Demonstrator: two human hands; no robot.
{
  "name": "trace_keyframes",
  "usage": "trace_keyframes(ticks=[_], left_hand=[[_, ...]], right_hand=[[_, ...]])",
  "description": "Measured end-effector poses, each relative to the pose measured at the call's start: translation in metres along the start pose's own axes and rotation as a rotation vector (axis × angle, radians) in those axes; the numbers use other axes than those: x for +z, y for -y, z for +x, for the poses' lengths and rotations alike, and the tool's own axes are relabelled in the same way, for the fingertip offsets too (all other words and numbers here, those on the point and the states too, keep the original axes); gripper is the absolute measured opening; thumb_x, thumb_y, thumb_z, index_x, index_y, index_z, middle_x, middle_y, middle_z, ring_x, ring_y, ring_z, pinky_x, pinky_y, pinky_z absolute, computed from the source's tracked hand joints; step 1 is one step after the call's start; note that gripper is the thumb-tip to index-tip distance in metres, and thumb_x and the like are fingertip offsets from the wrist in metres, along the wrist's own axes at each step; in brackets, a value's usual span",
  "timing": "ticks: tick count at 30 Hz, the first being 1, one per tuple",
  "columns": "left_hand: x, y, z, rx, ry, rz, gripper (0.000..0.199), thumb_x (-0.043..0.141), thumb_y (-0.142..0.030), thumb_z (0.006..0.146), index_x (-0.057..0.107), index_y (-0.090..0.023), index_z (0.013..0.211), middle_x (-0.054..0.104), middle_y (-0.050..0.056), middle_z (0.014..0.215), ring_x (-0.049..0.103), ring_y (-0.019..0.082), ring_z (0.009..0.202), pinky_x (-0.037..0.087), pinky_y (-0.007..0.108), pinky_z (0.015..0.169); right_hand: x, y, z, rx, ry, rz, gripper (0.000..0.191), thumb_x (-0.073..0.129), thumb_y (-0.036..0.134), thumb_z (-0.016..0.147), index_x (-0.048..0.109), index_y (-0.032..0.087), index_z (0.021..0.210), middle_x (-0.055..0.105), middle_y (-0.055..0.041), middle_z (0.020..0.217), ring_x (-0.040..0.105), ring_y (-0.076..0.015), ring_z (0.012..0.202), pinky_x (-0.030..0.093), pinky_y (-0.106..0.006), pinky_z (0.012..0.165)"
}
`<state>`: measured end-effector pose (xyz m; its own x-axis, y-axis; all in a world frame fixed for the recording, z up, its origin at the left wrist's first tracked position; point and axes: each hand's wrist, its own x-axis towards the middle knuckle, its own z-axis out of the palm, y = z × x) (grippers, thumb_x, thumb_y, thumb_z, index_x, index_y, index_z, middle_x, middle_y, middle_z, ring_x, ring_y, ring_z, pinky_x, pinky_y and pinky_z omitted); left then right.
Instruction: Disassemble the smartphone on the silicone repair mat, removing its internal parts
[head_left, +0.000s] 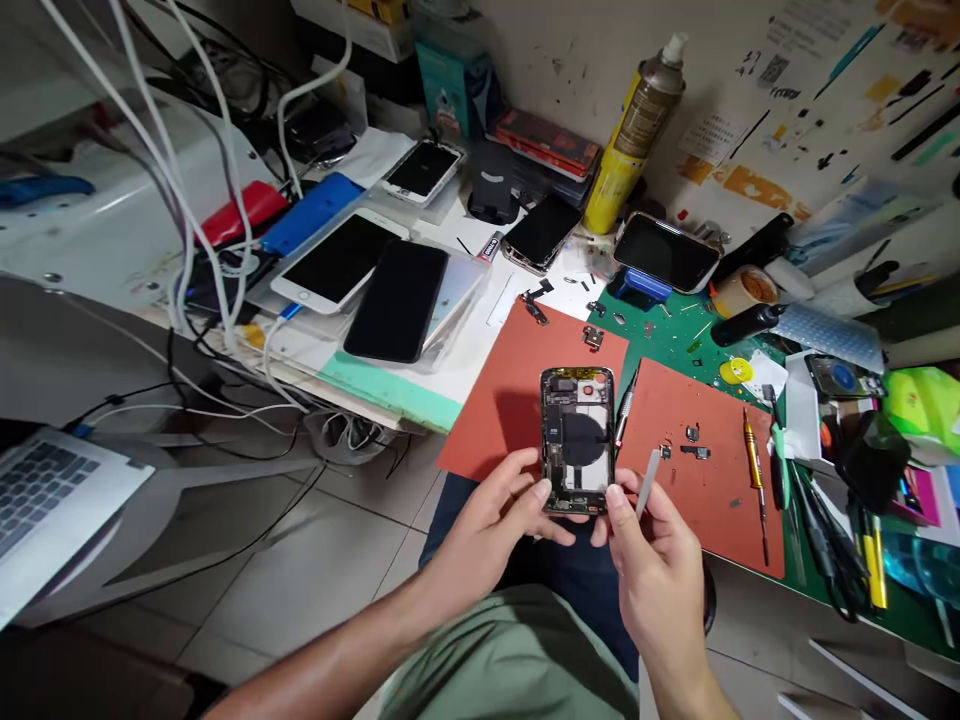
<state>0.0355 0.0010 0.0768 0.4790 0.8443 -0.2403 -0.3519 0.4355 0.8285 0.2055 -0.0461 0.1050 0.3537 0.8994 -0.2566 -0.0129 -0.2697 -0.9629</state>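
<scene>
An opened phone housing (577, 440), its inner parts bare and a dark round pad in the middle, is held upright above the table's front edge. My left hand (517, 505) grips its lower left corner between thumb and fingers. At the lower right corner, the thumb of my right hand (652, 540) presses on the housing. A thin flat grey metal strip (648, 482), like a pry blade, sticks up between the fingers of that same hand. Small phone parts (694, 453) lie on the red mat (705, 510) to the right.
Several phones stand or lie at the back, among them a black one (397, 300) and one on a blue stand (666, 252). A yellow spray can (634, 135) is by the wall. Screwdrivers (756, 480) and tweezers lie right. White cables (187, 200) hang left; a laptop (60, 510) sits lower left.
</scene>
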Motion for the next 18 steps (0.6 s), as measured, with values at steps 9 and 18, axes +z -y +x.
trace_keyframes(ticks=[9, 18], left_hand=[[-0.006, -0.01, 0.019, -0.139, 0.097, -0.002, 0.032, 0.075, -0.038, 0.102, 0.062, -0.017, 0.123, 0.082, 0.013, 0.115, 0.082, 0.021, 0.089, 0.067, 0.033, 0.084], [-0.006, -0.012, 0.022, -0.233, -0.008, -0.004, 0.039, 0.079, -0.034, 0.097, 0.056, -0.015, 0.123, 0.082, 0.017, 0.116, 0.083, 0.032, 0.103, 0.068, 0.036, 0.085]], right_hand=[[0.007, -0.009, 0.0, 0.04, -0.094, 0.181, 0.034, 0.08, 0.047, 0.098, 0.077, 0.023, 0.121, 0.061, 0.0023, 0.074, 0.059, -0.0107, 0.063, 0.045, -0.021, 0.054], [-0.027, 0.011, 0.005, -0.07, -0.235, 0.255, 0.03, 0.075, 0.047, 0.101, 0.081, 0.019, 0.09, 0.072, -0.0065, 0.088, 0.068, -0.0138, 0.074, 0.058, -0.023, 0.062]])
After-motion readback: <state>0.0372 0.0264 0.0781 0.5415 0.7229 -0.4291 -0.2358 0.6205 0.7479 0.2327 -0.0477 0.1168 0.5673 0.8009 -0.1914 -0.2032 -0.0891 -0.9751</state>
